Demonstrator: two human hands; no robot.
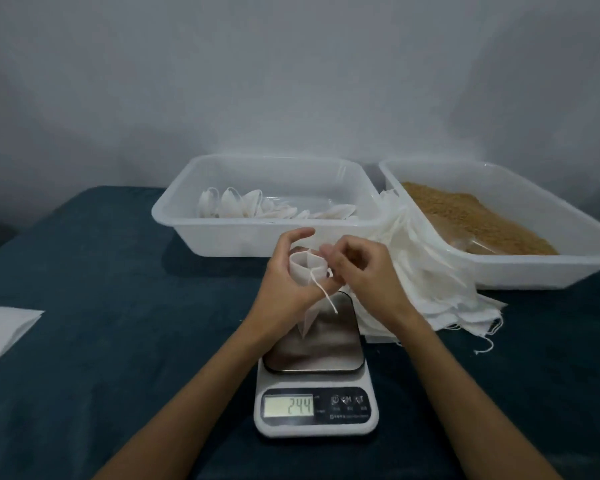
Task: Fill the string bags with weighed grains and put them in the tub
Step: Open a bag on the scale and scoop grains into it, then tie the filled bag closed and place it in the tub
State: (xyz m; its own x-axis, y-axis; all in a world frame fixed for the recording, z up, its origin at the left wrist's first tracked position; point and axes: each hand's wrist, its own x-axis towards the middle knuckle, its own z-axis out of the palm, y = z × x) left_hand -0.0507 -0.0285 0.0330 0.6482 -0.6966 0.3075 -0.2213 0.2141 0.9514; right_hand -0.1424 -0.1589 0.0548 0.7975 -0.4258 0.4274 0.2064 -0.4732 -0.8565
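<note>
My left hand point(286, 285) grips a small white string bag point(303, 271) by its open mouth, above the steel plate of a kitchen scale point(316, 375). The bag's lower corner hangs down onto the plate, and its string dangles. My right hand point(361, 271) is at the bag's mouth with fingers curled; what they hold is hidden. The scale's display reads 24.4. A white tub point(174, 216) behind holds several filled bags point(243, 206). A second tub point(499, 268) at the right holds brown grains point(471, 216).
A pile of flat white bags point(430, 289) lies between the scale and the grain tub. White paper point(0, 327) lies at the left edge of the dark blue tabletop point(101, 323). A grey wall stands behind the tubs.
</note>
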